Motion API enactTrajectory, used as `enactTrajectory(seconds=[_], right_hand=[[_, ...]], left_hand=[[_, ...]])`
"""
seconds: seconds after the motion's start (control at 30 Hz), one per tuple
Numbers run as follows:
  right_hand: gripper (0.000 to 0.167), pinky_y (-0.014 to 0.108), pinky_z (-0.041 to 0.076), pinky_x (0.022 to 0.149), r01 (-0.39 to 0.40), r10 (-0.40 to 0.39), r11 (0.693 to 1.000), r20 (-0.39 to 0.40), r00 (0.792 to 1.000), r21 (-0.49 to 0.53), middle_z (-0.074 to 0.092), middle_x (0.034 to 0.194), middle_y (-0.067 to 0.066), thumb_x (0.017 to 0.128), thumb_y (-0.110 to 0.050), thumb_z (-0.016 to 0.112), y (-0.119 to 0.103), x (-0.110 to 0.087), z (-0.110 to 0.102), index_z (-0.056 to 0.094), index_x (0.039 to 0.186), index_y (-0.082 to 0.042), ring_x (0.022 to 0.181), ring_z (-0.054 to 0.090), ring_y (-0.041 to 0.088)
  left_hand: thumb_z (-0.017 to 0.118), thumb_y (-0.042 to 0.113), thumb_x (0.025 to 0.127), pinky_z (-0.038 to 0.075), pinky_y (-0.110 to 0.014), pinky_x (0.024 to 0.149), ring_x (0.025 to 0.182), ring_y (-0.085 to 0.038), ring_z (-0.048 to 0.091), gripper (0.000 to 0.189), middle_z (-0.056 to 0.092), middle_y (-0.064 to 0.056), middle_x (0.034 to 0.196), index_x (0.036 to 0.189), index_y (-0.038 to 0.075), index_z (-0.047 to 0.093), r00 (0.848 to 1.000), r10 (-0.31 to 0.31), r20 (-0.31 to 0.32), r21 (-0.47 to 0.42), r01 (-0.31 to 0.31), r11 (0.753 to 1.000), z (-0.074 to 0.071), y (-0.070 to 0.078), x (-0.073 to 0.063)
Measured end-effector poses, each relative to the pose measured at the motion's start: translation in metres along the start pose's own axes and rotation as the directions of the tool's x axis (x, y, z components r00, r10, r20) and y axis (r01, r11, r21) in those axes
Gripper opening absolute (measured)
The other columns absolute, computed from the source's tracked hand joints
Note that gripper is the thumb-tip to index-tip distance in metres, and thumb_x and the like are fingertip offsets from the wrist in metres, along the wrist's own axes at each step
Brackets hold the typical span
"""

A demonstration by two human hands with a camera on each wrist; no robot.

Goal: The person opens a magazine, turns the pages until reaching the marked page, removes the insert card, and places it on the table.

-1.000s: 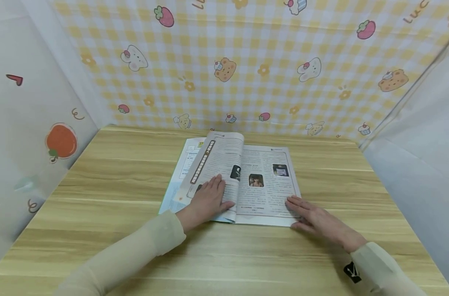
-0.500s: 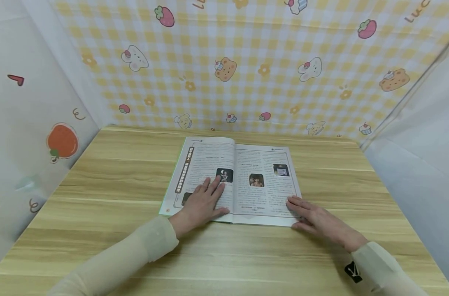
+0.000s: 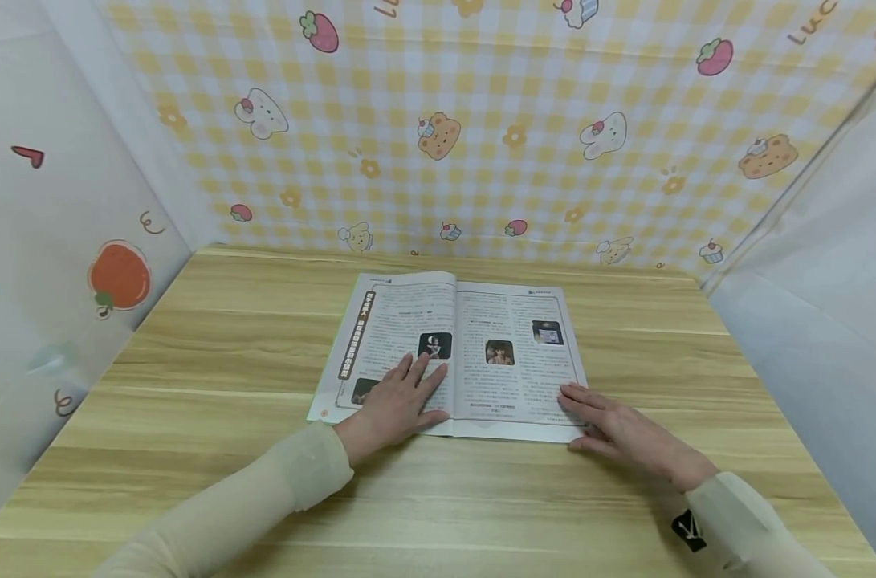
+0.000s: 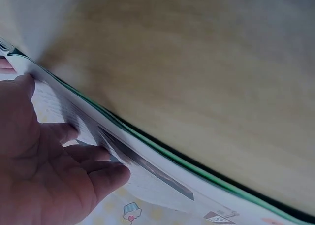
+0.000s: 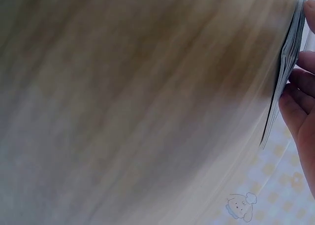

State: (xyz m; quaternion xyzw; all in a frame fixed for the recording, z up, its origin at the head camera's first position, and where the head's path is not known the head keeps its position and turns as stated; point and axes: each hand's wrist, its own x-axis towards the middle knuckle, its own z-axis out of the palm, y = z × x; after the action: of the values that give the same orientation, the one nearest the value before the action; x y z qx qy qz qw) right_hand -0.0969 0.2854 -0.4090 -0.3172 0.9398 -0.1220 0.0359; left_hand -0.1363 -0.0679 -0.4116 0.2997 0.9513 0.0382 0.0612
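Magazine [image 3: 474, 321], thin-leaved and gently curved at its fold, lies open toward the far edge of the wood-grained table [image 3: 452, 506]. The left hand [image 3: 393, 405] rests, fingers spread, on it; the right hand [image 3: 629, 429], fingers nearly straight, touches its near right corner. The right wrist view shows layered page edges [image 5: 287, 62] that the head view does not.

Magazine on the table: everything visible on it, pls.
The magazine lies open on the wood-grain table, its fold running away from the person. It looks like thin printed paper, with a green edge along the left side. The left page carries a dark title strip and two pictures, the right page two more. Body text is too small to read. The left hand rests on the left page; the right hand touches the right page's lower outer corner.
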Motion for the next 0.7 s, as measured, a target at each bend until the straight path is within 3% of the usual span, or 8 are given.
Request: enactTrajectory(seconds=[0.3, 0.53, 0.7], right_hand=[[0.061, 0.046, 0.045, 0.094, 0.068, -0.068, 0.997, -0.025, 0.997, 0.025, 0.047, 0.139, 0.020, 0.083, -0.033, 0.069, 0.0022, 0.0026, -0.0032, 0.053, 0.129, 0.004, 0.125, 0.048, 0.037], [0.052, 0.046, 0.047, 0.092, 0.078, -0.079, 0.994, -0.002, 0.997, 0.080, 0.049, 0.137, 0.020, 0.088, -0.033, 0.065, 0.0044, 0.0025, -0.0085, 0.058, 0.125, 0.002, 0.123, 0.049, 0.036], [0.032, 0.044, 0.052, 0.084, 0.206, -0.203, 0.978, -0.084, 0.976, 0.036, 0.059, 0.125, 0.021, 0.086, -0.018, 0.068, 0.0073, 0.0029, -0.0084, 0.067, 0.114, -0.001, 0.111, 0.058, 0.037]], left_hand=[[0.040, 0.053, 0.095, 0.034, -0.049, 0.107, 0.140, -0.039, 0.024, 0.071, 0.020, -0.013, 0.156, 0.149, 0.009, 0.025, 0.998, 0.016, 0.059, -0.006, -0.015, 1.000, -0.0009, 0.0012, 0.0023], [0.039, 0.054, 0.095, 0.033, -0.048, 0.108, 0.140, -0.038, 0.023, 0.072, 0.019, -0.012, 0.156, 0.150, 0.010, 0.024, 0.997, 0.010, 0.077, 0.005, -0.010, 1.000, -0.0004, 0.0011, 0.0037], [0.040, 0.054, 0.095, 0.033, -0.046, 0.109, 0.140, -0.038, 0.023, 0.071, 0.020, -0.011, 0.156, 0.150, 0.011, 0.025, 0.997, 0.001, 0.084, 0.019, -0.003, 1.000, -0.0009, 0.0019, 0.0044]])
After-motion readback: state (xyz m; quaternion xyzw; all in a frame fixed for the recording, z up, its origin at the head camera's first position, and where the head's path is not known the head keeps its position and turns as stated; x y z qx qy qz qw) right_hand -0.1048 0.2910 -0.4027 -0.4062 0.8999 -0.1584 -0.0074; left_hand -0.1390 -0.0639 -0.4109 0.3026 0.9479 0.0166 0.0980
